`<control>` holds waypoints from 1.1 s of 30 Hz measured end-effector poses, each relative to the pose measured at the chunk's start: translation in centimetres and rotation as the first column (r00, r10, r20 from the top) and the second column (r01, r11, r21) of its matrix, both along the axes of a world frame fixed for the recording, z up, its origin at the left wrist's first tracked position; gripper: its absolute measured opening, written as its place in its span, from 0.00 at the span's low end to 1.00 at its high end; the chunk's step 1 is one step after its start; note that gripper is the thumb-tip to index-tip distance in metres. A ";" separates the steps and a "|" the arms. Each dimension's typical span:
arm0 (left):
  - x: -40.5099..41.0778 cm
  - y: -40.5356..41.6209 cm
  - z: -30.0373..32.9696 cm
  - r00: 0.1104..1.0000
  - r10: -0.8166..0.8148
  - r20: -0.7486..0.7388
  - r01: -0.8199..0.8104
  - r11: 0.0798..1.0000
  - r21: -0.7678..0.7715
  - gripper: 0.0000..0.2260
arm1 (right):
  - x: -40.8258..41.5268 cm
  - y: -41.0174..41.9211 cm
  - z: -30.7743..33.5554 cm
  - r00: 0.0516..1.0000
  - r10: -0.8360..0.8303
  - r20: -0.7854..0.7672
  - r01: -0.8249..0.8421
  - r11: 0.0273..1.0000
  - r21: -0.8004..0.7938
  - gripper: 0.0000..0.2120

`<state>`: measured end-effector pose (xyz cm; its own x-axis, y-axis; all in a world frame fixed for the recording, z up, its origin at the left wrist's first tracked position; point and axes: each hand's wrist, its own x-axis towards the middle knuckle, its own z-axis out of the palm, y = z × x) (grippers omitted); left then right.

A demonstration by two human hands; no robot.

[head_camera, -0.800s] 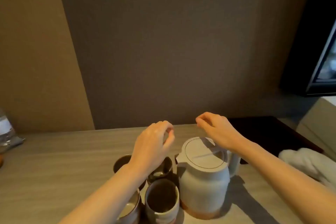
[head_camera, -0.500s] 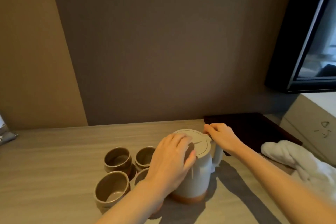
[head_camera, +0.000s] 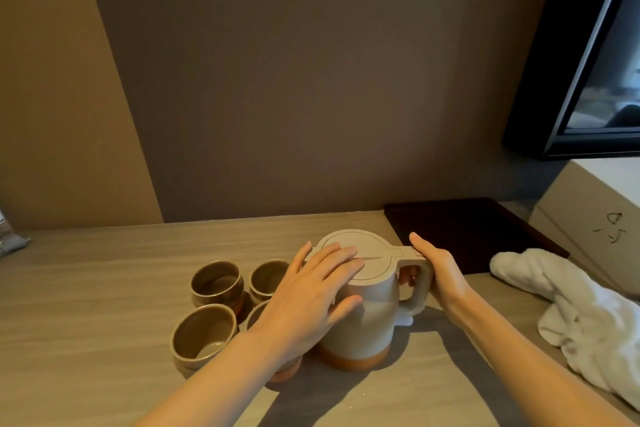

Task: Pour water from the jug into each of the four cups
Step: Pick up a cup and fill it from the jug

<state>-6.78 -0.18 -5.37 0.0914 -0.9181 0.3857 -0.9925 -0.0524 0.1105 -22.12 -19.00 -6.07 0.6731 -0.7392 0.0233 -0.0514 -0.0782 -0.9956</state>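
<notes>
Jug point(head_camera: 363, 322): a pale grey ceramic vessel with an orange-brown base band, standing upright on the wooden counter point(head_camera: 86, 288), just right of the cups.
Lid point(head_camera: 372, 253): a flat round disc seated on the jug's top, with a thin line across its middle and a tab reaching toward the handle.
Handle point(head_camera: 420, 288): a squared loop on the jug's right side, facing the dark tray.
Left hand point(head_camera: 311, 298): laid flat with spread fingers point(head_camera: 341, 255) on the near left part of the lid, and the thumb pressed against the jug's side below the rim. It steadies the jug rather than clasping it.
Right hand point(head_camera: 438, 265): wrapped around the handle from the right, thumb along the top by the lid's tab, fingertips showing through the loop.
Back left cup point(head_camera: 216, 282): brown glazed, upright, mouth open.
Back right cup point(head_camera: 266, 279): just beside the first, partly behind the left hand.
Front left cup point(head_camera: 202, 336): nearest the edge, upright, with a pale patch at its bottom; I cannot tell if that is water.
Front right cup point(head_camera: 258, 317): mostly hidden under the left wrist, close against the jug.
Dark tray point(head_camera: 467, 232): lies flat on the counter behind the right hand.
White towel point(head_camera: 571, 312): crumpled at the right, near the right forearm, apart from the jug.
Screen point(head_camera: 588, 62): dark-framed, mounted on the wall at upper right.
</notes>
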 end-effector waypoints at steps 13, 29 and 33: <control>0.1 1.0 -1.5 0.996 0.018 -0.087 -0.029 0.992 -0.126 0.23 | 0.9 2.2 -0.4 0.935 -0.275 0.223 0.203 0.933 0.297 0.15; 0.3 8.0 -3.3 0.734 0.547 -0.402 -0.588 0.808 0.025 0.40 | -1.2 5.4 4.1 0.901 -0.370 0.227 0.306 0.912 0.273 0.13; 1.1 8.8 -3.6 0.738 0.651 -0.178 -0.632 0.759 0.158 0.47 | -1.8 6.3 4.7 0.902 -0.377 0.212 0.323 0.914 0.246 0.13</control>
<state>-5.68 8.63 -8.93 0.7394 -0.6386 0.2130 -0.6726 -0.6867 0.2760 -23.89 -12.68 -1.40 0.3612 -0.9323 -0.0173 0.2137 0.1008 -0.9717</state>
